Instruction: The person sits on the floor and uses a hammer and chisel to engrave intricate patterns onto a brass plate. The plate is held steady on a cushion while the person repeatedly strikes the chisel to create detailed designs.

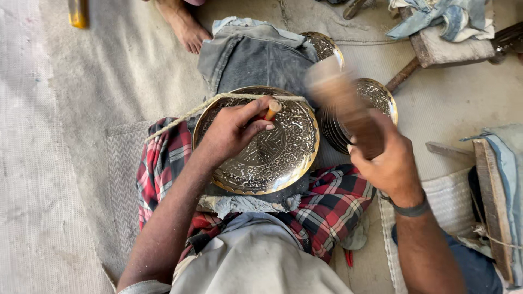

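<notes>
1. Hands first: two bare ones in view from above. The left hand (231, 133) is curled shut around a short punch (271, 110) with an orange shank, its tip set against the plate. The right hand (389, 163), a dark band at its wrist, is clenched around the handle of a wooden mallet (340, 100), blurred and tilted above the work.
2. One large engraved brass plate (278, 158) lies tilted on the person's lap, resting on a red checked cloth (327, 204); a pale cord (218, 100) runs over its upper rim.
3. The plate is round and shiny, with a gold-toned edge, and is covered in dense scrolling relief around a central medallion.
4. Just beyond it, two more brass plates show: one (378, 95) behind the mallet, one (324, 46) partly under folded grey denim (256, 57).
5. The floor is covered in pale woven matting (49, 163), with wooden blocks (496, 201) at the right.
6. Farthest off, another person's bare foot (185, 27) rests on the mat.
</notes>
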